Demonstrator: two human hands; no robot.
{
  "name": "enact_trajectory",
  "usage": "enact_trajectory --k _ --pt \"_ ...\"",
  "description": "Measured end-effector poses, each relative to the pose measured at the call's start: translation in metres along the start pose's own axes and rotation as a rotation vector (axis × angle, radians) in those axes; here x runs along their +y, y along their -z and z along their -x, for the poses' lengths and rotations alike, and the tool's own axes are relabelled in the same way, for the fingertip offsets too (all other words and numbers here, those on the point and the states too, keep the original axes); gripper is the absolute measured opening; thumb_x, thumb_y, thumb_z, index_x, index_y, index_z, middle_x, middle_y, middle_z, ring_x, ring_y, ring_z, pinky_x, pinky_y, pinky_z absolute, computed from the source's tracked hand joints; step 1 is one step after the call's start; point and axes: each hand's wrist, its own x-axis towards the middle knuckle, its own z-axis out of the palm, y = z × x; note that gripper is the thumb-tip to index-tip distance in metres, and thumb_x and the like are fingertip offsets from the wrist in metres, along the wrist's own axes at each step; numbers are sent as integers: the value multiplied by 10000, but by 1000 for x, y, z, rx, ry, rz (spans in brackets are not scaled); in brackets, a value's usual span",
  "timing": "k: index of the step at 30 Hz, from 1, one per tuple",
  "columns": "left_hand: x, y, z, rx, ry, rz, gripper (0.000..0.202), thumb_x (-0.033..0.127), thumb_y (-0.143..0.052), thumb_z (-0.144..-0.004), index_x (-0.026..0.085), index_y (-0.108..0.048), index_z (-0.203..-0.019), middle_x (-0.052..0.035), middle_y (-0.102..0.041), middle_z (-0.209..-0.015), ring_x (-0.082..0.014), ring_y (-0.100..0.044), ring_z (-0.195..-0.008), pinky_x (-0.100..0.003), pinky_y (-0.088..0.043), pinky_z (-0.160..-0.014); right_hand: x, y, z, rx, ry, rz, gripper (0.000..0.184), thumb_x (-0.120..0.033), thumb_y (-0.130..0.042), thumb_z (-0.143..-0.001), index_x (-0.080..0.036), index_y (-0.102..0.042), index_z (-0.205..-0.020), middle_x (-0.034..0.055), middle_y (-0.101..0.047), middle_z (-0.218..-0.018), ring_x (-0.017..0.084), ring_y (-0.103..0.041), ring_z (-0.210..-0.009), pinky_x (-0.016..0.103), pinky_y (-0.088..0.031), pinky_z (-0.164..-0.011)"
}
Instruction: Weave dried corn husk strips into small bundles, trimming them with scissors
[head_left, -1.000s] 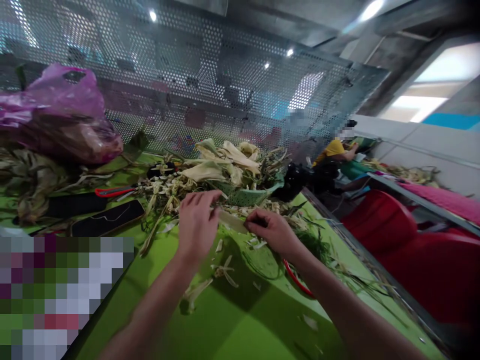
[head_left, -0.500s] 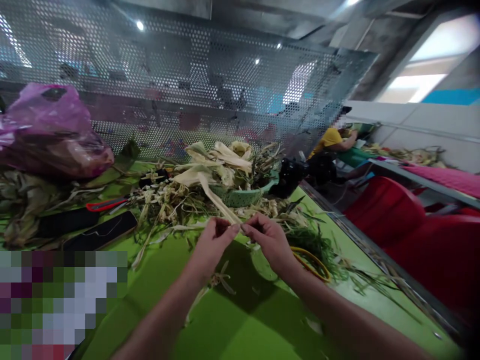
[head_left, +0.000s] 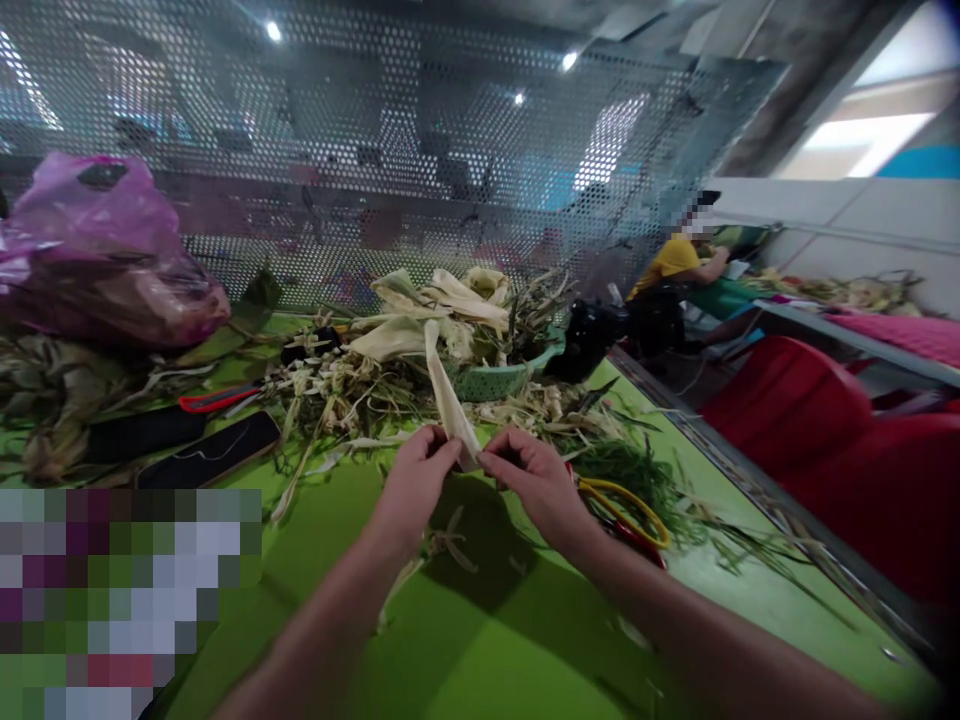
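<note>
A pale dried leaf strip [head_left: 448, 397] stands upright between my two hands, above the green table [head_left: 487, 640]. My left hand [head_left: 414, 484] pinches its lower end from the left. From the right, my right hand [head_left: 531, 480] pinches the same end, fingertips almost touching the left ones. Behind the strip lies a heap of pale husks and leaves [head_left: 435, 320] in a green basket [head_left: 495, 378]. Small leaf scraps [head_left: 450, 545] lie on the table under my hands.
Scissors with yellow and red handles [head_left: 626, 510] lie right of my right hand. Left are two dark phones [head_left: 210, 450], a red-handled tool [head_left: 217, 398] and a pink plastic bag [head_left: 105, 260]. A perforated metal screen [head_left: 420, 160] backs the table. A person in yellow [head_left: 675, 265] sits beyond; red chairs [head_left: 817, 430] stand right.
My hands have closed together on the leaf strip, which has swung from lying flat between them to standing upright. The view has shifted slightly, and the scissors now show beside my right hand.
</note>
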Motion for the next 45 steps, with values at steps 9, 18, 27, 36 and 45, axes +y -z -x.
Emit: enact_trajectory --k 9,18,27,36,45 --pt "1 6 -4 15 9 -50 201 268 -626 -732 129 -631 -877 -52 -657 -830 -139 -568 -728 -276 -447 -735 -3 4 -2 -26 97 2 108 -289 -617 -803 -194 -632 -854 4 -594 -761 133 -513 -661 253 -407 -602" --pt "1 7 -5 -18 36 22 194 296 -671 -701 125 -647 -790 -42 -652 -747 -123 -559 -663 -258 -446 -677 -8 9 -2 -128 434 199 103 -207 -646 -805 -228 -688 -897 48 -646 -896 189 -594 -860 330 -471 -771" --pt "5 5 -1 -72 60 132 232 290 -747 -653 112 -661 -775 -28 -648 -702 -100 -549 -617 -240 -438 -654 -9 8 -3 -46 366 190 51 -230 -669 -787 -196 -650 -754 24 -627 -762 166 -578 -735 296 -457 -685" --pt "9 3 1 -144 58 123 251 287 -713 -703 108 -671 -873 -73 -678 -831 -128 -594 -707 -277 -466 -730 -8 6 -1 21 195 74 75 -230 -660 -755 -176 -608 -762 7 -602 -703 141 -541 -649 263 -439 -607" --pt "14 1 1 -185 47 129 204 135 -701 -650 117 -668 -850 -53 -696 -825 -147 -610 -783 -288 -451 -809 -1 8 -5 8 198 -24 119 -260 -698 -744 -194 -603 -774 -3 -576 -709 133 -529 -661 258 -444 -618"
